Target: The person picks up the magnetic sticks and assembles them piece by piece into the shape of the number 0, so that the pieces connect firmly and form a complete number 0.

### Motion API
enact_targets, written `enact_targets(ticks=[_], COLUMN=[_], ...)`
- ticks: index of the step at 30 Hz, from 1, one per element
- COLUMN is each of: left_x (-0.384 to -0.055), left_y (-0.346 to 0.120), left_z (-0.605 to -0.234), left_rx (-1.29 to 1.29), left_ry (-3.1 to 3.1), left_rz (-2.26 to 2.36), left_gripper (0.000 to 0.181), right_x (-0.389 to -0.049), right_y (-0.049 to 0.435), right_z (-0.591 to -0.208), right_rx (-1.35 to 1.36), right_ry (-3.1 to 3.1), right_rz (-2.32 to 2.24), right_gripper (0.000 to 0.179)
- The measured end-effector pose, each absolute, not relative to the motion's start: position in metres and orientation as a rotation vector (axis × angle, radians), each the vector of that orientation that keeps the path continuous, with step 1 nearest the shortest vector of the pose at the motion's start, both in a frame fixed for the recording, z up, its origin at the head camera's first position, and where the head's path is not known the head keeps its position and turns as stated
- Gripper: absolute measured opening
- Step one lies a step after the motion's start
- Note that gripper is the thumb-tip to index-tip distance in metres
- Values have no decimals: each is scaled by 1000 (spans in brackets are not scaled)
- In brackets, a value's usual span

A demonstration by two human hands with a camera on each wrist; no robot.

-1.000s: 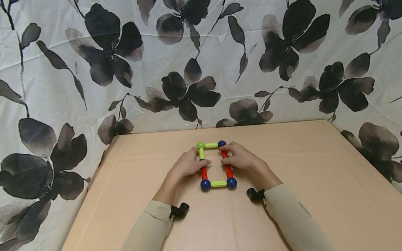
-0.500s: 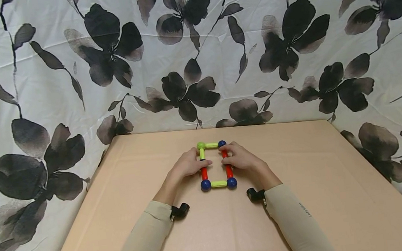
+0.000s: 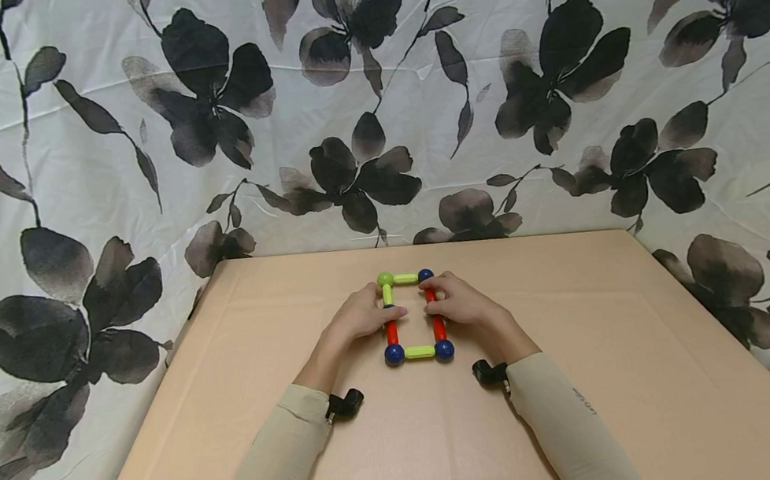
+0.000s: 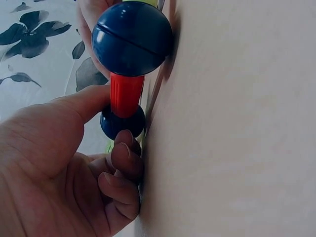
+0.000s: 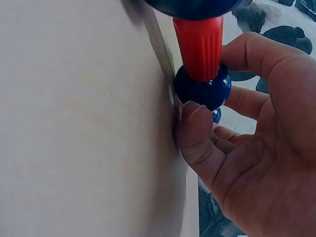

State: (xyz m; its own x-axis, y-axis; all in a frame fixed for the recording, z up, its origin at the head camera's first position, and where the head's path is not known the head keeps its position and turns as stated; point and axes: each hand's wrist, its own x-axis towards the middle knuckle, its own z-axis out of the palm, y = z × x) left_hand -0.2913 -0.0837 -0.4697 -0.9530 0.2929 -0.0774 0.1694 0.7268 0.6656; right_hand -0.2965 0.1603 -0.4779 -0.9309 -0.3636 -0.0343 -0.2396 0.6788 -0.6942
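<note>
A long rectangular frame of toy building rods and balls (image 3: 440, 331) lies on the table between both hands. One far corner is a green ball (image 3: 385, 279); the other corners are blue balls (image 3: 394, 355). Short green rods (image 3: 419, 352) form its near and far ends. My left hand (image 3: 353, 316) grips the left side, its thumb against the red rod (image 4: 126, 96) and fingers curled by a mid-side blue ball (image 4: 122, 123). On the right side, my right hand (image 3: 465, 300) holds the frame around another mid-side blue ball (image 5: 202, 89), below a red rod (image 5: 201, 47).
The tan-covered table (image 3: 586, 375) extends around the frame on all sides. Behind it hangs a white cloth (image 3: 457, 121) with dark flowers. Black wrist cameras (image 3: 345, 404) sit at the cuffs of the beige sleeves (image 3: 274, 458).
</note>
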Motion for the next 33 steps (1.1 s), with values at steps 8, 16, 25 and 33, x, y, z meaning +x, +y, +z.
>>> enact_targets(ticks=[8,16,25,33], left_x=[-291,-292,-293,-301], left_y=[-85,-87,-88,-103], left_z=[-470,-471,-471,-476], left_rx=[368,359,372,322], left_ry=[2758,2750,2759,2742], left_rz=[1028,1037,1024,1104], left_gripper=[56,54,55,77], right_x=[-295,-294,-292,-294], right_y=[159,157,157,173], right_z=[-478,-475,-475,-477], right_rx=[-467,-489,-479,-421], right_ry=[2703,2718,2711,2563], right_rz=[-1107,-1082,-1093,-1248], right_gripper=[46,46,46,53])
